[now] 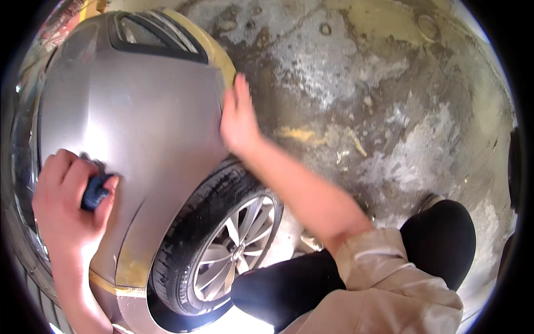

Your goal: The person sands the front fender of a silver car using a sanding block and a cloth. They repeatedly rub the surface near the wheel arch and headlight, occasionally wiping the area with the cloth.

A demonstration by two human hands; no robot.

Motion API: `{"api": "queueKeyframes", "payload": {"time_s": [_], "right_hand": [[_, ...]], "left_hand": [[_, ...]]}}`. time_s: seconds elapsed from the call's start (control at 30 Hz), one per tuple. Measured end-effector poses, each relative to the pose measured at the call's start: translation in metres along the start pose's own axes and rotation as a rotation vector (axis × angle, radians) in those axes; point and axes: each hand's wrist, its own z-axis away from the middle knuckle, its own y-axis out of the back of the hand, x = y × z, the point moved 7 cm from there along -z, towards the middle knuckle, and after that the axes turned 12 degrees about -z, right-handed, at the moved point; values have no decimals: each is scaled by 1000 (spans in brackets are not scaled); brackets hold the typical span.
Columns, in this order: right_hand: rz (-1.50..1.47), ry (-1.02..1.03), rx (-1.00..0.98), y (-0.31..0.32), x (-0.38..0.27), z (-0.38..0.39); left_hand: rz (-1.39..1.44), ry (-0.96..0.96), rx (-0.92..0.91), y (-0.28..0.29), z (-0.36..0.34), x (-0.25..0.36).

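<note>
A silver-grey car body panel (pixel 150 111) curves across the left half of the head view. My left hand (pixel 67 192) is closed around a crumpled dark blue cloth (pixel 94 192) and rests at the panel's left side. Part of that cloth is hidden by my fingers. Above the wheel, my right hand (pixel 239 122) lies with fingers stretched out against the panel's right edge, holding nothing. Below that hand is a black tyre (pixel 172 250) on a silver spoked rim (pixel 236 253).
A dark-framed lamp or window opening (pixel 158 36) sits at the panel's far end. Yellow masking (pixel 206 39) runs along its edge, with a yellowish patch (pixel 132 267) near the wheel. Stained concrete floor (pixel 345 72) spreads to the right. My bent knees (pixel 439 239) are close to the wheel.
</note>
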Motion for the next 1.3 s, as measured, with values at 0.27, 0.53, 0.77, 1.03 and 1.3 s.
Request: {"api": "queueKeyframes", "payload": {"time_s": [0.27,0.53,0.77,1.03,1.3], "right_hand": [[141,239,-47,-15,-20,58],[153,195,-112,-9,-29,66],[-114,-37,-5,13,-4,-1],[38,92,7,-5,-5,43],[147,17,-55,-29,-30,111]], "left_hand": [[23,10,-22,-1,4,-4],[-8,51,-12,2,1,-4],[-1,48,17,1,2,1],[4,65,-24,-3,6,-2],[-15,71,-52,-5,4,-2]]}}
